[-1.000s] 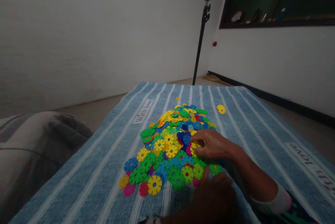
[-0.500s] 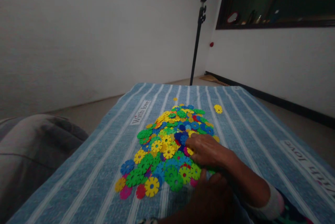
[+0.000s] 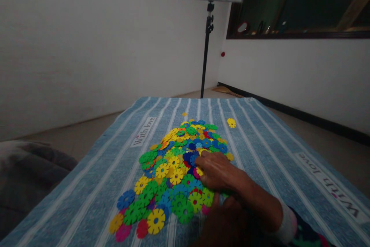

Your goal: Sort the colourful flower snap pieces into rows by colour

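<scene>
Because the discs [image 3: 152, 218] lie loose and overlap in one pile [image 3: 173, 162] on the counter [image 3: 277, 166], a hasty pull at one of them could, I think, drag its neighbours along or let them slide down the near side. The right hand [image 3: 216, 172] is at the right side of the pile, its fingers curled and close together by blue and yellow discs; whether it grips any, I cannot tell. Below it the left hand [image 3: 227, 216] is dark and blurred, one finger pointing to the near right edge of the pile; how widely it is spread and what it may hold, I cannot tell. As the right forearm [image 3: 257, 197] passes very near the left hand, the two could knock together and scatter some pieces. The right hand also hides a part of the pile, and the dim light makes dark blue discs hard to separate by eye. A yellow disc [image 3: 231, 123] and an orange disc [image 3: 184, 114] lie apart toward the far end, so they might be overlooked. Behind the counter is a stand [image 3: 206, 46], well apart from both hands; grey fabric [image 3: 31, 181] is at the left
</scene>
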`<state>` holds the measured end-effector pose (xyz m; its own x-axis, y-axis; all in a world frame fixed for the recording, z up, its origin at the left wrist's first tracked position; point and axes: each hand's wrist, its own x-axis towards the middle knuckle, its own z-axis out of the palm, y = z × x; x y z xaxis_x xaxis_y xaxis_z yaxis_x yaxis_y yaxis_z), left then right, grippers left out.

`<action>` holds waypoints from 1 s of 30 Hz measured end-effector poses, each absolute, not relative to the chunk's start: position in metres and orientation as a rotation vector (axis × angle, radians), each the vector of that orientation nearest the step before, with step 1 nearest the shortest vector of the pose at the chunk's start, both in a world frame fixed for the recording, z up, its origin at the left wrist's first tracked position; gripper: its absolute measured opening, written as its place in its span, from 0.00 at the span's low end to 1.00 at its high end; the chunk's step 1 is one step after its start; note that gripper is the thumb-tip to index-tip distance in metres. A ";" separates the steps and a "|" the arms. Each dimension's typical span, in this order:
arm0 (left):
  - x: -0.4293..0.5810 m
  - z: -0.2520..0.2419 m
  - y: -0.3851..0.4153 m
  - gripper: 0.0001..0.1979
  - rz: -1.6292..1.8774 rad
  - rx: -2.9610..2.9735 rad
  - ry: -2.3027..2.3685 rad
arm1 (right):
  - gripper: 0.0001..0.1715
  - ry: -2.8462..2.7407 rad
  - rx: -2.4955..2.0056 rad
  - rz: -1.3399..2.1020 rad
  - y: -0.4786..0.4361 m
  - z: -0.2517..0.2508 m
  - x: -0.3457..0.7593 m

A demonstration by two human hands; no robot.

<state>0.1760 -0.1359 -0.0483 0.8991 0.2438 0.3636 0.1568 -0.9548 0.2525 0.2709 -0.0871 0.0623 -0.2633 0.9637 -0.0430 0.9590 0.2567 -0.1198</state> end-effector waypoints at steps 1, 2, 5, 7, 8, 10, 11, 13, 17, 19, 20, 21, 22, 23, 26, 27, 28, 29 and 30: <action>0.176 -0.048 -0.135 0.19 0.587 2.856 0.310 | 0.14 -2.458 -1.878 0.193 -0.087 0.062 0.271; 0.176 -0.047 -0.135 0.19 0.580 2.868 0.316 | 0.14 -2.456 -1.875 0.198 -0.086 0.061 0.272; 0.176 -0.044 -0.134 0.20 0.572 2.892 0.302 | 0.14 -2.469 -1.859 0.215 -0.084 0.058 0.274; 0.175 -0.042 -0.133 0.19 0.590 2.873 0.276 | 0.14 -2.482 -1.836 0.218 -0.083 0.057 0.275; 0.174 -0.042 -0.133 0.18 0.591 2.857 0.268 | 0.14 -2.481 -1.819 0.211 -0.083 0.057 0.275; 0.173 -0.043 -0.132 0.17 0.560 2.840 0.274 | 0.13 -2.470 -1.762 0.209 -0.083 0.058 0.276; 0.173 -0.045 -0.132 0.16 0.549 2.843 0.281 | 0.13 -2.457 -1.726 0.219 -0.082 0.059 0.277; 0.172 -0.051 -0.131 0.14 0.541 2.881 0.285 | 0.11 -2.406 -1.662 0.253 -0.079 0.060 0.282; 0.171 -0.064 -0.129 0.10 0.632 2.996 0.260 | 0.10 -2.121 -1.711 0.184 -0.063 0.056 0.312; 0.171 -0.070 -0.128 0.09 0.749 3.017 0.234 | 0.15 -1.820 -1.887 0.073 -0.053 0.048 0.337; 0.172 -0.073 -0.127 0.08 0.824 3.013 0.227 | 0.15 -1.717 -1.961 0.028 -0.047 0.043 0.351; 0.172 -0.077 -0.127 0.07 0.890 3.007 0.225 | 0.14 -1.639 -2.017 -0.008 -0.042 0.038 0.364; 0.173 -0.081 -0.127 0.06 0.938 3.005 0.234 | 0.14 -1.553 -2.076 -0.047 -0.038 0.032 0.377; 0.175 -0.085 -0.127 0.06 0.968 3.012 0.244 | 0.15 -1.468 -2.130 -0.086 -0.033 0.026 0.389; 0.177 -0.099 -0.127 0.05 0.997 3.053 0.293 | 0.16 -1.296 -2.241 -0.157 -0.020 0.012 0.414; 0.178 -0.103 -0.127 0.06 1.002 3.066 0.302 | 0.15 -1.264 -2.264 -0.170 -0.016 0.008 0.419; 0.178 -0.106 -0.126 0.06 1.004 3.077 0.298 | 0.15 -1.241 -2.282 -0.179 -0.012 0.005 0.423; 0.178 -0.109 -0.125 0.06 1.003 3.091 0.272 | 0.16 -1.227 -2.296 -0.186 -0.008 0.003 0.426; 0.179 -0.112 -0.124 0.06 1.013 3.101 0.245 | 0.16 -1.220 -2.307 -0.190 -0.005 0.001 0.428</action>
